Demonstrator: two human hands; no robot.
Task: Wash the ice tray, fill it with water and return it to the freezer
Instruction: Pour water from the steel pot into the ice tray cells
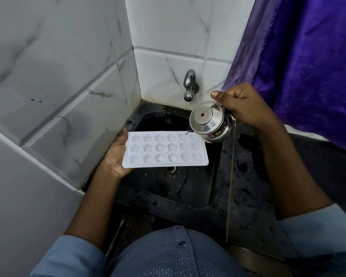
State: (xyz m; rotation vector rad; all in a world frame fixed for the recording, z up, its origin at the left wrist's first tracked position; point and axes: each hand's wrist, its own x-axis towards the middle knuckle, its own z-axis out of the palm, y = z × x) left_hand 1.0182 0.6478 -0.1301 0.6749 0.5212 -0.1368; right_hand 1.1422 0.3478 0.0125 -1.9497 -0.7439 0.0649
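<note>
shirt (pixel 174 254), ice tray (pixel 165 149) above sink (pixel 168 188), kettle (pixel 210 121) at right edge

Marbled wall tiles (pixel 68 80) beside a purple curtain (pixel 308 66).

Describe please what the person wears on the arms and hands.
The left sleeve and the right sleeve are pale blue and end near the elbows, so the forearms are bare. They belong to a blue textured shirt with a dark button. The left hand and the right hand have no gloves; no watch or bracelet shows.
</note>
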